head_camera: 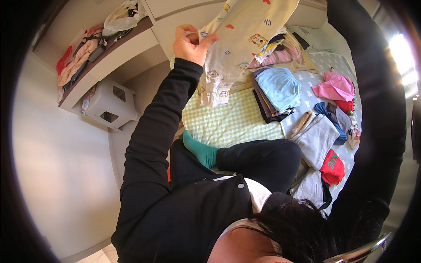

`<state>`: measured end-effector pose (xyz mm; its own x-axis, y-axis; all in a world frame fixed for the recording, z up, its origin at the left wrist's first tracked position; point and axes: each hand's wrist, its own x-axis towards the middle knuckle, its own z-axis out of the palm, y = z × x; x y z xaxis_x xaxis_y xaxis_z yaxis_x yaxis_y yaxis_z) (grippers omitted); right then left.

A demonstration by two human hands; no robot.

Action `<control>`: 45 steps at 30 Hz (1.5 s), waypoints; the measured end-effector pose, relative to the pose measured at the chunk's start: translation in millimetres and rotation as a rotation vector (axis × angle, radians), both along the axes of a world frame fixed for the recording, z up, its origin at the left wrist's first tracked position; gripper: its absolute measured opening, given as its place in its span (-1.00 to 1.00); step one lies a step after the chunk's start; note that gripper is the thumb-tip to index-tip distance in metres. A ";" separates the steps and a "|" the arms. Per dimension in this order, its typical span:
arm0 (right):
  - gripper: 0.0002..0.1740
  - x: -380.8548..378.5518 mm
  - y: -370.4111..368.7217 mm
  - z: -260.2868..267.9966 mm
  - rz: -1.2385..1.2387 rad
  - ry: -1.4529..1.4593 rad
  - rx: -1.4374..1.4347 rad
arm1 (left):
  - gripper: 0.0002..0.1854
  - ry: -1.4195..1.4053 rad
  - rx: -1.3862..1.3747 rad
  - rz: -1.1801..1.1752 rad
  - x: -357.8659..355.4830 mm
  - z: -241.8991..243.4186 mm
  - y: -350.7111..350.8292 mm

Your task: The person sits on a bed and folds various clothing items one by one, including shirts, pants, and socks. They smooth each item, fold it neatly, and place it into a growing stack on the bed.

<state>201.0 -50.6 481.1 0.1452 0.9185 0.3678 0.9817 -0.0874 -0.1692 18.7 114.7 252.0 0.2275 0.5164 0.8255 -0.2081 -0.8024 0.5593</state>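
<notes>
Pinched between the thumb and fingers of my left hand [194,44] is the edge of a cream garment [243,33] printed with hearts and cartoon figures. The cloth hangs spread above the bed, and its top runs past the upper picture edge. My right arm reaches up along the right side, its hand out of view. Just beyond the garment's lower part lies a pile of folded clothes [279,56], partly covered by it. A neat stack of folded clothes topped with light blue shorts [278,87] sits on the green checked cloth [227,121].
Pink [338,86], grey [317,138] and red clothes [332,167] lie loosely on the bed at right. A dark phone-like object [300,40] rests near the far pile. At left, a cluttered desk [111,60] stands over a plastic stool [111,103]. My crossed legs [260,161] are in front.
</notes>
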 end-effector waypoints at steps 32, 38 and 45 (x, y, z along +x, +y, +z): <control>-0.69 -44.6 -206.8 3.4 -0.363 -0.135 -0.173 | -0.66 0.426 0.004 -1.328 -27.3 -112.0 -209.7; -0.66 -58.3 -259.2 -25.2 -0.456 -0.001 -0.305 | -0.51 0.692 -0.015 -1.746 -78.4 -145.6 -282.0; -0.63 -39.1 -228.1 -59.7 -0.362 0.040 -0.326 | -0.64 0.727 -0.486 -1.707 -93.6 -159.5 -291.2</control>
